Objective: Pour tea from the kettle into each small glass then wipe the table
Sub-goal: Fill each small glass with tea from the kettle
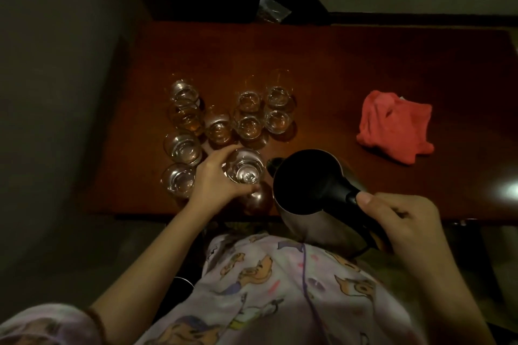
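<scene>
Now kettle in right hand, glass in left hand.

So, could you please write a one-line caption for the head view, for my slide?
Left hand holds a small glass beside the kettle gripped by the right hand; red cloth waits.

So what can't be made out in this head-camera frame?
- Kettle contents: black lid covers them.
- Held glass in left hand: dim light, tea or empty unclear.
- Far glasses: fill levels too dark to judge.
- Table: right edge cut off.
- Spills: too dark to see.
</scene>
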A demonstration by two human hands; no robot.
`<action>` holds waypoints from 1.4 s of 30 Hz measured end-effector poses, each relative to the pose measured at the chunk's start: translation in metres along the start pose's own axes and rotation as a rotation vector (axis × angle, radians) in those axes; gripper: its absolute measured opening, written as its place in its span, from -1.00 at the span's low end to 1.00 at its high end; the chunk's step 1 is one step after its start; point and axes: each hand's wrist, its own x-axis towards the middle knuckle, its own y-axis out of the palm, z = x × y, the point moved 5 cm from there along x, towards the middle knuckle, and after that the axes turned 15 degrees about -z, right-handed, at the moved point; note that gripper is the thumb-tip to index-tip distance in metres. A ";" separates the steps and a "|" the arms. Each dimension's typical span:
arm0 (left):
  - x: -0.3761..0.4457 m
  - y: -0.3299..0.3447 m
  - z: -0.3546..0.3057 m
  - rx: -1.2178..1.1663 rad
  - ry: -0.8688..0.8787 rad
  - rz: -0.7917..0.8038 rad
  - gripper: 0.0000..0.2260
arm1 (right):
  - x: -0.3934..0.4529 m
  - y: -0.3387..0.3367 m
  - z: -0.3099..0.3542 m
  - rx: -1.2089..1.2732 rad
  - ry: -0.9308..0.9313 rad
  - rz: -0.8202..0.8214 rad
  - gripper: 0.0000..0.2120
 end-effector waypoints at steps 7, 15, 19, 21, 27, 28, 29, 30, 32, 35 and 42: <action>0.001 0.012 0.005 0.032 0.009 -0.004 -0.27 | 0.003 -0.001 0.006 -0.075 -0.057 0.046 -0.42; -0.005 0.019 -0.007 -0.016 0.108 0.001 -0.31 | 0.011 0.001 0.009 -0.167 -0.074 0.053 -0.41; -0.004 0.025 -0.007 0.008 0.124 0.056 -0.31 | 0.012 0.002 0.012 -0.248 -0.111 0.055 -0.38; -0.004 0.026 -0.009 0.029 0.131 0.072 -0.32 | 0.013 0.002 0.012 -0.269 -0.115 0.057 -0.36; -0.004 0.030 -0.010 0.036 0.145 0.080 -0.33 | 0.015 0.002 0.013 -0.304 -0.132 0.063 -0.35; -0.004 0.030 -0.010 0.033 0.146 0.076 -0.34 | 0.015 0.002 0.014 -0.306 -0.135 0.068 -0.35; -0.005 0.030 -0.010 0.031 0.150 0.071 -0.35 | 0.015 0.002 0.014 -0.307 -0.138 0.072 -0.36; -0.005 0.029 -0.010 0.029 0.156 0.066 -0.35 | 0.015 0.002 0.015 -0.308 -0.141 0.075 -0.36; -0.006 0.029 -0.010 0.029 0.163 0.060 -0.36 | 0.015 0.002 0.015 -0.318 -0.142 0.081 -0.38; -0.007 0.029 -0.009 0.032 0.163 0.057 -0.34 | 0.015 0.003 0.015 -0.333 -0.149 0.091 -0.43; -0.010 0.027 -0.009 0.020 0.160 0.060 -0.33 | 0.015 0.005 0.014 -0.341 -0.158 0.118 -0.40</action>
